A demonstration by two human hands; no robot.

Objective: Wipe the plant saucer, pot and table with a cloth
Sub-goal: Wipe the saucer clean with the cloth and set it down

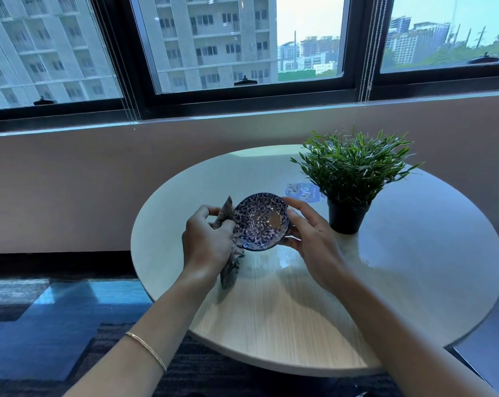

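Observation:
A small blue-and-white patterned saucer (260, 220) is held tilted above the round pale table (400, 282), its inside facing me. My right hand (311, 239) grips its right rim. My left hand (206, 242) is closed on a grey cloth (228, 270), pressing it against the saucer's left edge and underside; part of the cloth hangs below the hand. A green leafy plant (354, 167) stands in a black pot (346, 216) on the table, just right of the saucer.
A blue round sticker (299, 191) lies on the table behind the saucer. Beyond the table are a beige wall and a dark-framed window (242, 96). Blue and dark carpet (56, 310) covers the floor at the left.

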